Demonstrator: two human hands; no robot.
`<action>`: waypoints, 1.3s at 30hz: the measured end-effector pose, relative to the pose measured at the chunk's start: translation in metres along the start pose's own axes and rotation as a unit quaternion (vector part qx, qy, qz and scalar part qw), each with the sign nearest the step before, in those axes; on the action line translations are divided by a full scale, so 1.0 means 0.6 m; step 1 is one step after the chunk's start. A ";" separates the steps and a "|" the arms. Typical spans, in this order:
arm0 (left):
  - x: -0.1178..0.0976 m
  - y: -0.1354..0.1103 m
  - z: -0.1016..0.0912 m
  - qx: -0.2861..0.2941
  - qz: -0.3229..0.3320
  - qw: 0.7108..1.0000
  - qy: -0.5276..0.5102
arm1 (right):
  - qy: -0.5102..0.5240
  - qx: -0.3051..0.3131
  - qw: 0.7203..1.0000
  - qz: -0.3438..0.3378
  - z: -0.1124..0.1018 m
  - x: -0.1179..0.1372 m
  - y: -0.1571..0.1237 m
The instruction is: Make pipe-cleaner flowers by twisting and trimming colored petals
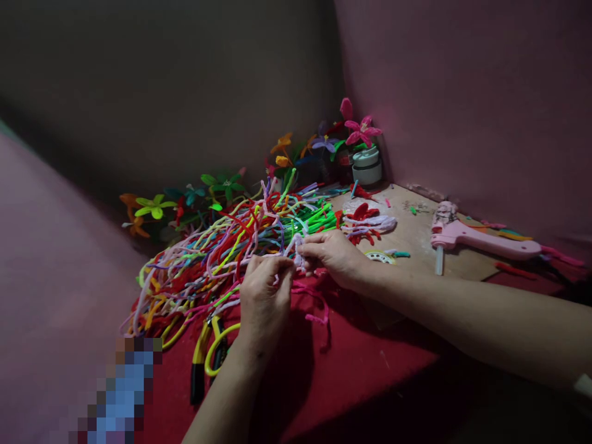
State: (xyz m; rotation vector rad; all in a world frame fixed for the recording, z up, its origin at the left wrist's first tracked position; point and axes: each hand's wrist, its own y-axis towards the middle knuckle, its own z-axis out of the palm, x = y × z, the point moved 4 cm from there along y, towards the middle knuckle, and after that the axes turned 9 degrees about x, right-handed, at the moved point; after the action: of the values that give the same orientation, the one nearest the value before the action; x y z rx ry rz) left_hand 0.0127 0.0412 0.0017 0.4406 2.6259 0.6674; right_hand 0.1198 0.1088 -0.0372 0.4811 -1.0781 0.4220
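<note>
Right hand [335, 254]: thumb and forefinger closed in a pinch on a pale lilac fuzzy piece [298, 248], seemingly a bent stem of pipe-cleaner sort. Left hand [266, 287]: fingers curled, thumb and forefinger pinched together at the piece's near left side; exact contact partly hidden by the knuckles. The piece sat between the two sets of fingertips, raised in a small loop.

Handling, by judgement: very light, nap soft and unlikely to slip, a wire core probably letting it bend and keep its shape. Hard pinching might have flattened the pile; repeated bending might have tired the wire. Best hold seemed close to the bend, fingertips only, one hand steadying, the other shaping.

Beyond and left of the left hand lay a heap of coloured stems [198, 262]; just past the right fingertips, a green bundle [319, 219]. Pliers [198, 361] rested left of the left wrist. Well right of the right hand, a pink glue gun [485, 239] lay on a board [414, 250].
</note>
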 end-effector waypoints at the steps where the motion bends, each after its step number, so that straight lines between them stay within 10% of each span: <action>1: 0.000 0.000 0.000 -0.003 -0.002 1.000 0.006 | -0.009 0.003 1.000 -0.010 0.000 0.000 0.000; 16: -0.004 -0.004 0.012 -0.003 -0.020 0.996 0.084 | -0.178 -0.016 0.983 -0.049 0.017 0.006 -0.018; 39: -0.007 -0.004 0.024 0.020 -0.068 0.992 0.104 | -0.144 -0.011 0.989 -0.012 0.016 -0.006 -0.013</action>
State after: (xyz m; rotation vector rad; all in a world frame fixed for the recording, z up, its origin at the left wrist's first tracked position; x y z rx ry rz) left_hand 0.0224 0.0429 -0.0097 0.2100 2.8390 0.6481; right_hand 0.1153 0.0965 -0.0381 0.5462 -1.3527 0.3244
